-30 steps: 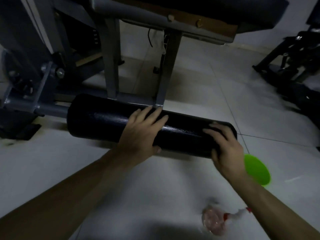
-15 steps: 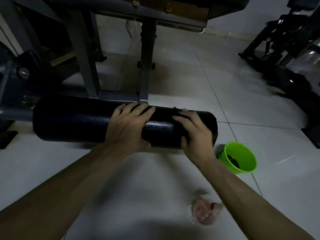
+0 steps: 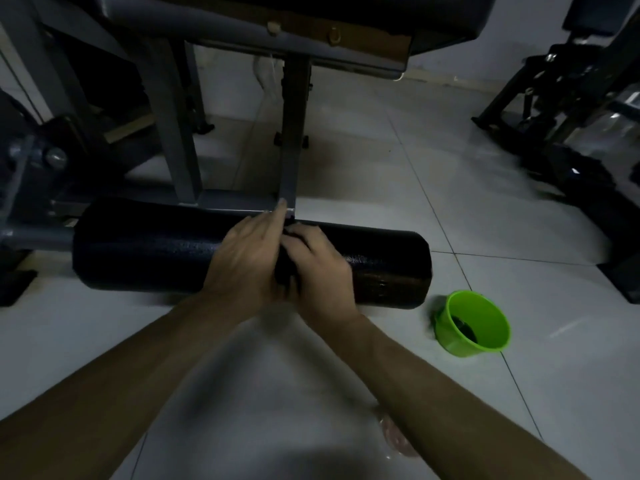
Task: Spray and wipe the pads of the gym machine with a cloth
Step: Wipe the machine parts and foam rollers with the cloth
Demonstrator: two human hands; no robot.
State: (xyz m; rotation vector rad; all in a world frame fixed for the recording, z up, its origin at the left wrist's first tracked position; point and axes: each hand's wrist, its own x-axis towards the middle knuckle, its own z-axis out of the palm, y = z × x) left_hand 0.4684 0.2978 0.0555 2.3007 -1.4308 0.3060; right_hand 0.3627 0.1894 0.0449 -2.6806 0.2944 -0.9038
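Gym machine frame point(image 3: 294, 150) fills top of our view, grey legs on tiled floor point(image 3: 450, 202). Black roller pad point(image 3: 145, 247) lies across in front of it, low, glossy sheen at right end. Green tub point(image 3: 472, 323) on floor just beside pad's right end. Our left hand point(image 3: 247, 261) flat on pad middle, fingers straight. Our right hand point(image 3: 318, 268) touching it, fingers curled round dark cloth point(image 3: 284, 275), cloth pressed on pad between both hands
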